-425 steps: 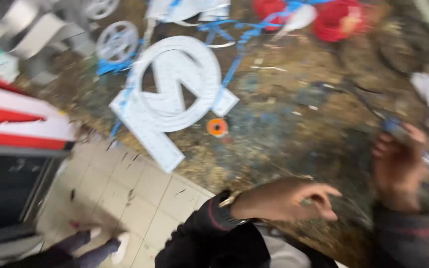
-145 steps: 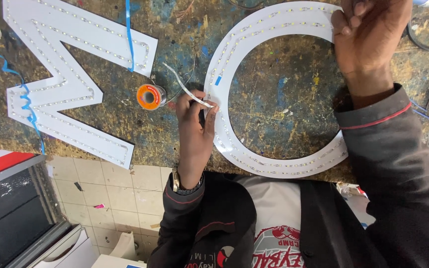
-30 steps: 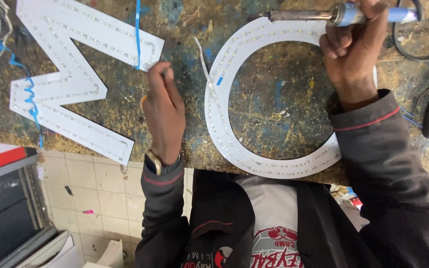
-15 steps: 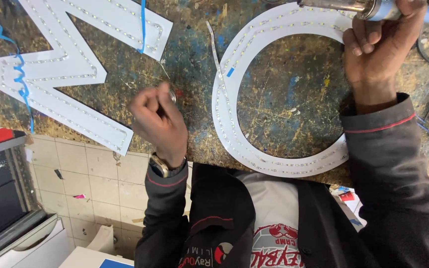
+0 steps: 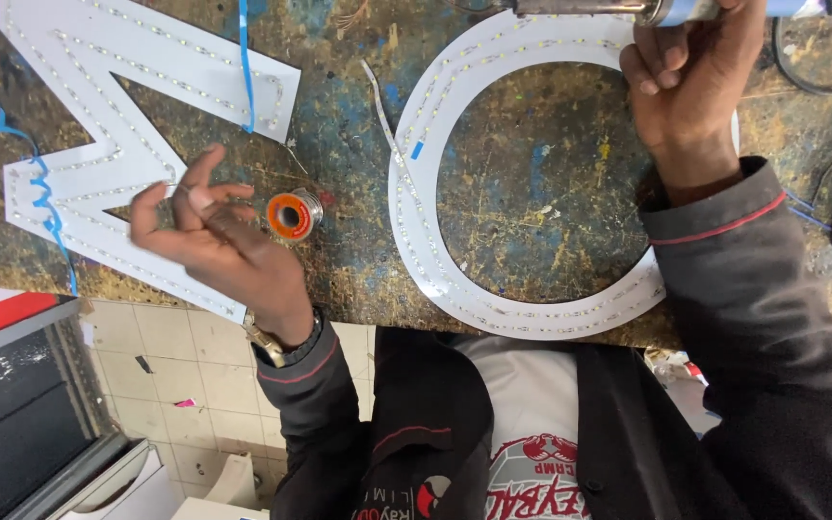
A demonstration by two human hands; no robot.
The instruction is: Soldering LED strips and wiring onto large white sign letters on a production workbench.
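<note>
Nearest the body, at the bench's front edge, the left hand (image 5: 209, 231) hovers with fingers spread and loosely curled; the thumb and forefinger seem pinched on something very thin, perhaps wire, but I cannot tell for sure. Just beside it, on the stained workbench (image 5: 339, 250), lies 1 small spool of solder (image 5: 291, 214) with an orange core: light, likely to roll, and best taken by its rim, while its wire would be soft and bend easily. Left of that hand lies 1 white angular letter panel (image 5: 127, 125), dotted with rows of tiny lights and crossed by 1 blue strip (image 5: 246, 67). To the right sits 1 white ring-shaped letter panel (image 5: 455, 279), open on its right side; both panels look thin, flat and fairly stiff, with fragile light strips, so the bare edges seem the safest place to grip. 1 loose light strip (image 5: 382, 116) trails from the ring toward the far side. Farthest away, the right hand (image 5: 690, 72) is clenched around 1 soldering iron (image 5: 618, 10), its metal barrel lying over the ring's top arc.
</note>
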